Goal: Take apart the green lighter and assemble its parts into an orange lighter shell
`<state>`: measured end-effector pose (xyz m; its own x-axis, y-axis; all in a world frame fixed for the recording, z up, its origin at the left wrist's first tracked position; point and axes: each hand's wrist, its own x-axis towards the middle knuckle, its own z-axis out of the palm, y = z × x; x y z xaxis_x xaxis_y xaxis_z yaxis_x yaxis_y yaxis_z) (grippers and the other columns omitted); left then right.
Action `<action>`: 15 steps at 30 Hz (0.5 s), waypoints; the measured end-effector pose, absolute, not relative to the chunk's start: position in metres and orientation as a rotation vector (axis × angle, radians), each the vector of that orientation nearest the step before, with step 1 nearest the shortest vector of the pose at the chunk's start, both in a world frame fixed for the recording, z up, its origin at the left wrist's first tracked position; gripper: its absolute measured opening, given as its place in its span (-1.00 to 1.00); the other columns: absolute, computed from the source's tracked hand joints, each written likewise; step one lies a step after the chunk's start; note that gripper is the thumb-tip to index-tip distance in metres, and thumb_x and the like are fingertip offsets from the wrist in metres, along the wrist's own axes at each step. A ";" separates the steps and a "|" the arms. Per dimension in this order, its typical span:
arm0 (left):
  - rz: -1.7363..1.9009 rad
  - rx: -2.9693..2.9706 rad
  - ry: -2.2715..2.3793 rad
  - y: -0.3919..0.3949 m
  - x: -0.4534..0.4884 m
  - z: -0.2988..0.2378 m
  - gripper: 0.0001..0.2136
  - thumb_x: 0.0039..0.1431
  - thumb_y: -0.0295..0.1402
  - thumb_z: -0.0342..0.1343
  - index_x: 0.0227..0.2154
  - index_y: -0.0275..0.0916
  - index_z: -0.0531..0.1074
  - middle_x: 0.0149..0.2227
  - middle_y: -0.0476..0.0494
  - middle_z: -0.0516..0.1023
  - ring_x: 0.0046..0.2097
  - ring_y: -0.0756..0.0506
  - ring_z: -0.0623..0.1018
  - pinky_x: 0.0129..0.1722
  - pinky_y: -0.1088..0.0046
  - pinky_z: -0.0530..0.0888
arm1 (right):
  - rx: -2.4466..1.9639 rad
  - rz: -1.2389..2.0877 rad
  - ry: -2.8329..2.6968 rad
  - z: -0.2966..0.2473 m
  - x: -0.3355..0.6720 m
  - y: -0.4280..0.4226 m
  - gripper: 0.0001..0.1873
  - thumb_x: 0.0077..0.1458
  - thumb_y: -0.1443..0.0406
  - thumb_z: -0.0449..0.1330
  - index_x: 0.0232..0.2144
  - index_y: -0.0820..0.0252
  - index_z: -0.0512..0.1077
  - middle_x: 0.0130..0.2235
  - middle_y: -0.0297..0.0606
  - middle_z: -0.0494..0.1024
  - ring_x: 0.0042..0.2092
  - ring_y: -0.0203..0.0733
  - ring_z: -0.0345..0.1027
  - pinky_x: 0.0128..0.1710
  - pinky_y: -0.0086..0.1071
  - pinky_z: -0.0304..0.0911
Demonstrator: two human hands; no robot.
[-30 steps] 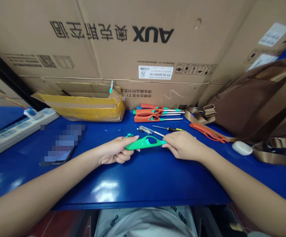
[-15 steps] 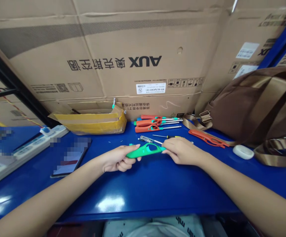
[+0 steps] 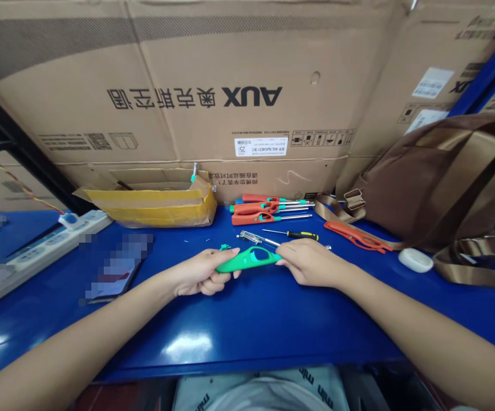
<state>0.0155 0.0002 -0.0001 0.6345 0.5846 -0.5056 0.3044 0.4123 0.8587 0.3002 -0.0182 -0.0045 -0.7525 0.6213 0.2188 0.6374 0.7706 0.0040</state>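
Above the blue table a green lighter casing (image 3: 242,262) with an oval trigger opening is held between both hands. My left hand (image 3: 207,273) is closed around its left end, thumb on top and fingers curled beneath. With its fingers pinched together, my right hand (image 3: 309,262) grips the narrow right tip, which the fingers partly hide. Just behind lies a metal inner lighter part (image 3: 250,237), its rod running toward my right hand. A small screwdriver (image 3: 303,234) with a black and yellow handle rests beyond that hand. Small green bits (image 3: 225,247) show behind my left thumb.
Several orange lighters (image 3: 254,218) lie at the back beside a yellow-taped cardboard box (image 3: 157,208). An orange casing (image 3: 356,235), a white oval case (image 3: 416,260) and a brown bag (image 3: 439,177) are at right. A phone (image 3: 117,271) and power strip (image 3: 37,254) are at left.
The view has shifted slightly. Both hands keep hold of the green casing, and more of the screwdriver's handle shows behind my right hand.
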 end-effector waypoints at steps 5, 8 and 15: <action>0.304 1.745 1.045 -0.014 0.024 0.019 -0.40 0.29 0.21 -0.10 -0.38 -0.29 0.47 -0.64 0.09 0.18 -0.60 0.04 0.18 -0.60 0.52 0.14 | -1.034 0.068 -2.781 -0.005 0.303 -0.011 -0.76 0.38 0.27 0.03 -0.30 0.22 0.41 -0.30 -0.17 0.57 -0.28 -0.15 0.44 -0.26 -0.35 0.19; 0.342 2.160 1.093 -0.023 0.026 0.037 -0.52 0.39 0.05 -0.13 -0.29 -0.25 0.49 -0.42 -0.05 0.47 -0.36 -0.05 0.45 -0.33 0.44 0.34 | -1.048 0.128 -2.653 -0.002 0.310 -0.006 -0.78 0.38 0.23 0.05 -0.24 0.19 0.44 -0.25 -0.19 0.58 -0.22 -0.15 0.46 -0.21 -0.36 0.23; 0.407 2.665 1.114 0.017 0.021 0.039 -0.63 0.41 0.01 -0.09 -0.13 -0.20 0.38 -0.12 -0.20 0.54 -0.12 -0.19 0.53 -0.14 0.34 0.40 | -1.150 -0.005 -2.475 0.021 0.329 -0.005 -0.80 0.33 0.17 0.13 -0.21 0.16 0.45 -0.20 -0.19 0.59 -0.15 -0.10 0.45 -0.15 -0.28 0.30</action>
<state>0.0208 0.0168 0.0390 0.6734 0.7203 0.1664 0.6582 -0.6867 0.3087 0.3287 -0.0045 0.0213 -0.5760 0.7314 0.3650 0.7328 0.6599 -0.1659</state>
